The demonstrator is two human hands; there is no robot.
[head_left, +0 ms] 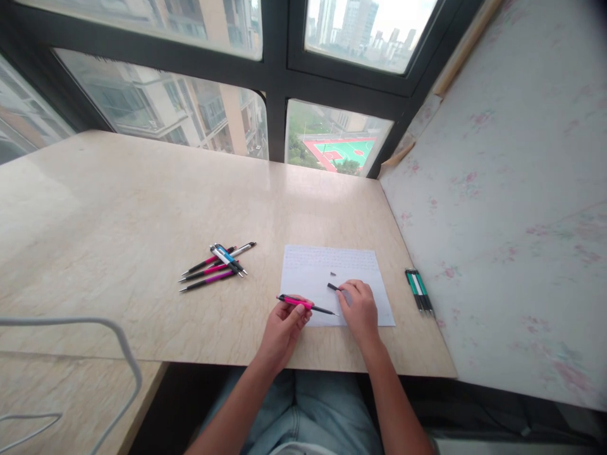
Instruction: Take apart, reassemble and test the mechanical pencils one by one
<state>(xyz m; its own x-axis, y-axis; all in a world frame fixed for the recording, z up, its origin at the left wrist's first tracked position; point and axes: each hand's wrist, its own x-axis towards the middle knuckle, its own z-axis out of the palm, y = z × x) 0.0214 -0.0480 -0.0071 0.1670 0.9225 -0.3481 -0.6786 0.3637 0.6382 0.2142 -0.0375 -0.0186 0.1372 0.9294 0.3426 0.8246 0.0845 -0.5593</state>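
Observation:
My left hand (283, 325) is closed around a pink and black pen (303, 304), holding it level over the near edge of a white sheet of paper (313, 268); its thin dark tip points right. My right hand (361, 308) rests on the paper and pinches a small black piece (333, 287) between its fingertips. Another tiny dark part (332, 274) lies loose on the paper just beyond it.
A pile of several pens (215, 264), pink, black and blue, lies on the beige table (142, 208) to the left. A few green pens (418, 291) sit by the table's right edge near a floral wall. A white wire frame (121, 344) is at lower left. Windows run behind.

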